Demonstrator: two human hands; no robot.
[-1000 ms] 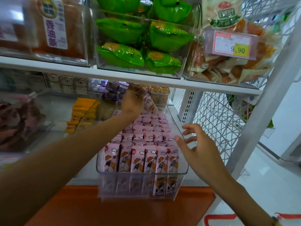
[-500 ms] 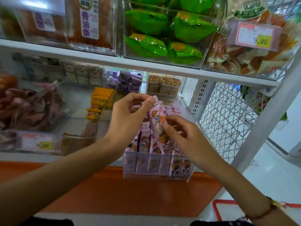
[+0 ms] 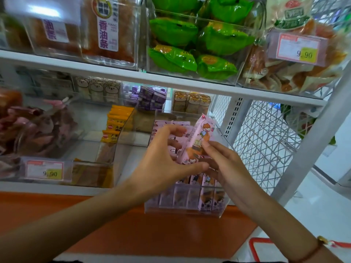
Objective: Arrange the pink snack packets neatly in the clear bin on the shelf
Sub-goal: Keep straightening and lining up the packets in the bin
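At the center of the frame, a person's 2 bare hands meet over a clear bin of pink snack packets on a white store shelf. The left hand comes in from the lower left, its fingers curled above the rows and its thumb reaching toward the right hand; whether its grip actually has hold of anything cannot be told. The right hand, a bracelet on its wrist at the lower right, has its grip closed on 1 pink packet, pinched at the lower half between fingertips and thumb. That packet stands tilted, its top leaning toward the upper right, raised above the others and over the bin's right side. The remaining packets stand upright in rows inside the bin, whose front wall juts past the shelf edge at lower center. Yellow packets sit in a neighbouring bin to the left. On the shelf above, green bags fill another clear bin at the upper center, and a price tag reading 9.90 hangs at the upper right.
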